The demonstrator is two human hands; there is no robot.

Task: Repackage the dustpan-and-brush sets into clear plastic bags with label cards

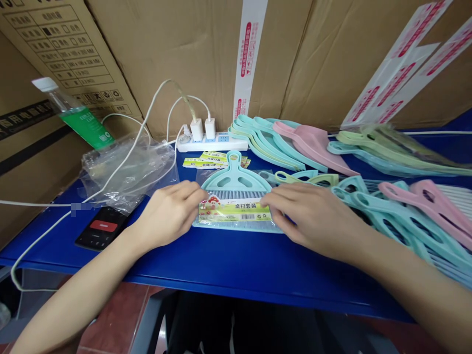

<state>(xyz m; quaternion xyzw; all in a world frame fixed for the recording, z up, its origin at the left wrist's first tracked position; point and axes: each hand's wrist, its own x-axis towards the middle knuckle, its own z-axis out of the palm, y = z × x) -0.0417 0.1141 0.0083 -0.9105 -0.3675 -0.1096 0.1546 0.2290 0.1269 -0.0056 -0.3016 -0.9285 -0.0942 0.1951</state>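
A light-blue dustpan and brush set (235, 183) lies in a clear plastic bag on the blue table, its looped handle pointing away from me. Across its lower part runs a yellow-green label card (236, 210) with a red mushroom picture and a barcode. The curled fingers of my left hand (170, 212) grip the bag's left edge beside the card. On the opposite side, my right hand (313, 216) has its fingers closed at the bag's right edge, thumb low; the exact pinch is partly hidden.
Loose brushes (401, 211) lie at the right; stacked dustpans (283, 140) and bagged sets (391, 150) lie behind. More label cards (210, 160) rest before a white power strip (217, 143). Cables, clear bags (125, 162), a phone (103, 228) and a bottle (79, 118) occupy the left.
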